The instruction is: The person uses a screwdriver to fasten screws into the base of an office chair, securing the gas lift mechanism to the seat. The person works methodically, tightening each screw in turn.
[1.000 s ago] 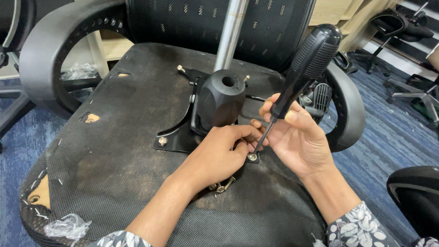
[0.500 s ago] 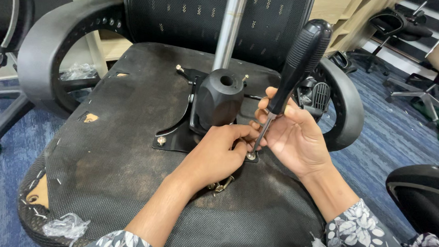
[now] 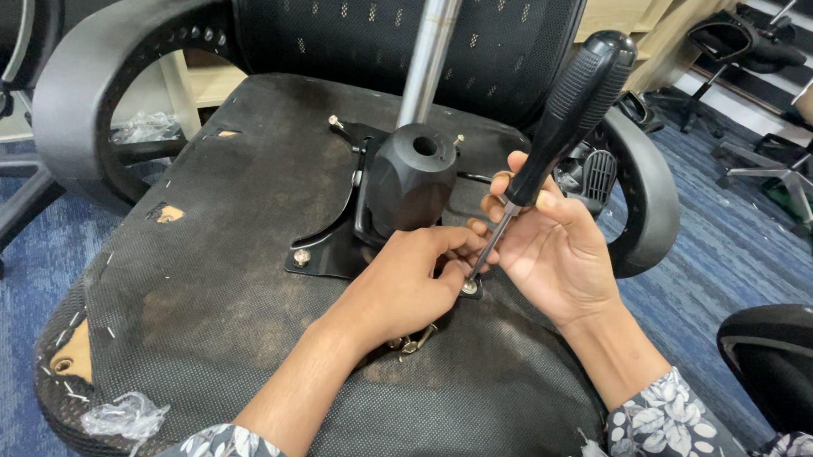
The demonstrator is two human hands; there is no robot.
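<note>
Since a moment ago the screwdriver (image 3: 557, 125) has stood up a bit straighter, and its tip stays on the screw (image 3: 469, 286). That screw sits at the corner of the black plate (image 3: 332, 248) on the underside of the seat (image 3: 213, 275). Right hand (image 3: 556, 253) fingers are wrapped around the screwdriver just under its black handle. Left hand (image 3: 404, 288) fingers are pinched together by the tip, touching the screw. Just beside them is a black hub (image 3: 409, 178) with a shiny metal pole (image 3: 430, 51) sticking out of it. Curved armrests (image 3: 88, 87) sit at both sides of the seat. Blue carpet (image 3: 0, 330) lies below, and other chairs (image 3: 793, 172) stand well apart.
</note>
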